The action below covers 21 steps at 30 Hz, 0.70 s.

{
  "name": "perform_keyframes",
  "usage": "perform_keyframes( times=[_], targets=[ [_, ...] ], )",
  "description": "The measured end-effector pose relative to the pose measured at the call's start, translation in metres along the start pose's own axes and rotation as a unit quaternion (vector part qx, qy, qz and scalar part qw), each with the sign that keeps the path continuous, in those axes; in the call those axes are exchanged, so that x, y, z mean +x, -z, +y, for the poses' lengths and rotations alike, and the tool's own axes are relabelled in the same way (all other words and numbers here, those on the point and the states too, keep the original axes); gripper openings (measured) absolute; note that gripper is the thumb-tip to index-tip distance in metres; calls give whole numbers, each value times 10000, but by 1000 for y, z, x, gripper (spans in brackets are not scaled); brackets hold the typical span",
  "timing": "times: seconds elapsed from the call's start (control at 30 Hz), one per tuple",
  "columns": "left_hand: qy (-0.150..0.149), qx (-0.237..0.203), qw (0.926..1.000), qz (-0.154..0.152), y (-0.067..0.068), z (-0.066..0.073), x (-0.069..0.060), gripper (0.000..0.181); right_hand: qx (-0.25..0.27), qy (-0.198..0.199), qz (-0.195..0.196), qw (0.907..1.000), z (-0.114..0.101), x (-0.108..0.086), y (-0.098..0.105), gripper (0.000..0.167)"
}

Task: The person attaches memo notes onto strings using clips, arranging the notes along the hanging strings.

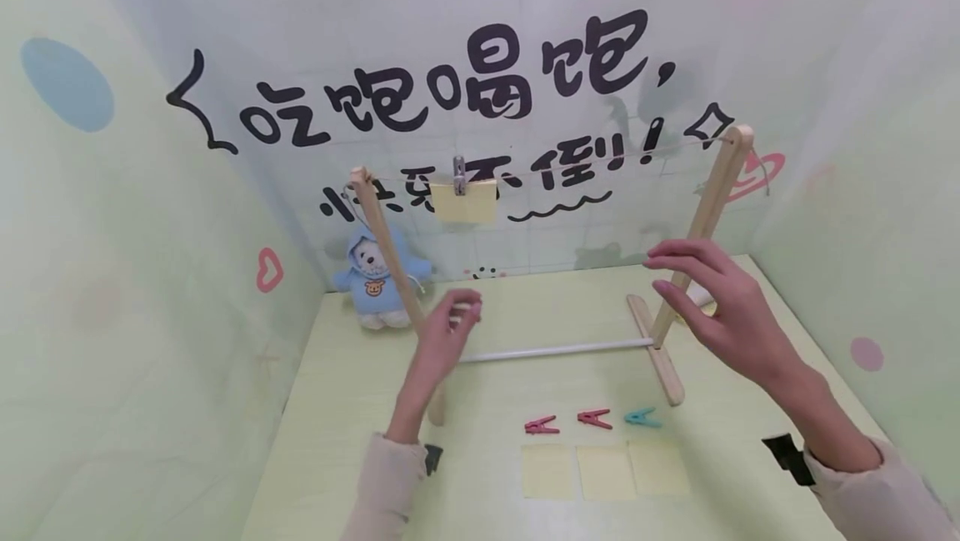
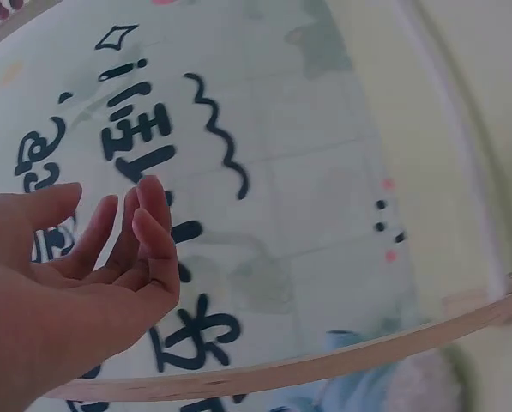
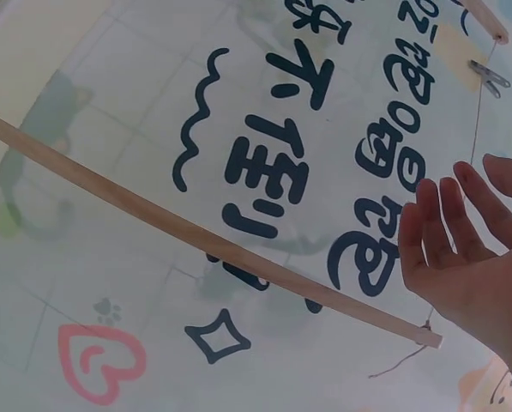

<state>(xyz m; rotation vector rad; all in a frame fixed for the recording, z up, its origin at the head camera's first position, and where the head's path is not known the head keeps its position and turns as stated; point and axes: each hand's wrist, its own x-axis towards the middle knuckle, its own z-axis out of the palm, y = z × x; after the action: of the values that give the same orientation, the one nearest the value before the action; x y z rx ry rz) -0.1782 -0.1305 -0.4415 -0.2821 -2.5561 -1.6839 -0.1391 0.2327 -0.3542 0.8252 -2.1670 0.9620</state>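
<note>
Loosely curled and holding nothing, my left hand (image 1: 446,333) is in front of the left wooden post (image 1: 390,249) of a small drying rack. Beside the right post (image 1: 712,191) hovers my right hand (image 1: 723,308), its fingers bent gently and no object in them. A thin string (image 3: 478,120) runs between the post tops. From it hangs a yellow paper note (image 1: 468,206), held by a grey clothespin (image 1: 460,176). On the table lie two red clothespins (image 1: 542,425) (image 1: 595,418), a teal clothespin (image 1: 643,418) and three yellow notes (image 1: 547,472) (image 1: 606,472) (image 1: 658,468).
A white rod (image 1: 555,351) joins the posts low down. The right post stands on a wooden foot (image 1: 667,374). Behind the left post sits a plush bear (image 1: 375,283) in blue. A white object lies partly hidden behind my right hand. Printed fabric walls surround the table (image 1: 465,474).
</note>
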Motion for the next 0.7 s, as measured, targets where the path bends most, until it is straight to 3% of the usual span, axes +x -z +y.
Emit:
perform_keyframes(
  times=[0.17, 0.27, 0.33, 0.47, 0.5, 0.6, 0.7],
  targets=[
    [430, 241, 9975, -514, -39, -57, -46, 31, 54, -90, -94, 9999, 6, -17, -6, 64],
    [407, 370, 9955, -768, -60, -92, -73, 36, 56, -177, -151, 9997, 8, -24, -8, 64],
    [590, 437, 9936, -859, -72, -110, -90, 39, 61, -224, -179, 9996, 9, -28, -10, 64],
    [771, 481, 9919, -888, -87, -124, -118, 40, 136, -283, -241, 9992, 11, -35, -14, 52],
    [884, 467, 9912, -872, -88, -119, -124, 41, 162, -298, -265, 9991, 11, -36, -16, 45],
    [823, 660, 9916, -753, -95, -116, -135, 44, 232, -336, -349, 9986, 12, -42, -23, 25],
    [703, 1126, 9898, -520, -104, -117, -141, 51, 325, -355, -436, 9979, 16, -51, -36, 22]
  ],
)
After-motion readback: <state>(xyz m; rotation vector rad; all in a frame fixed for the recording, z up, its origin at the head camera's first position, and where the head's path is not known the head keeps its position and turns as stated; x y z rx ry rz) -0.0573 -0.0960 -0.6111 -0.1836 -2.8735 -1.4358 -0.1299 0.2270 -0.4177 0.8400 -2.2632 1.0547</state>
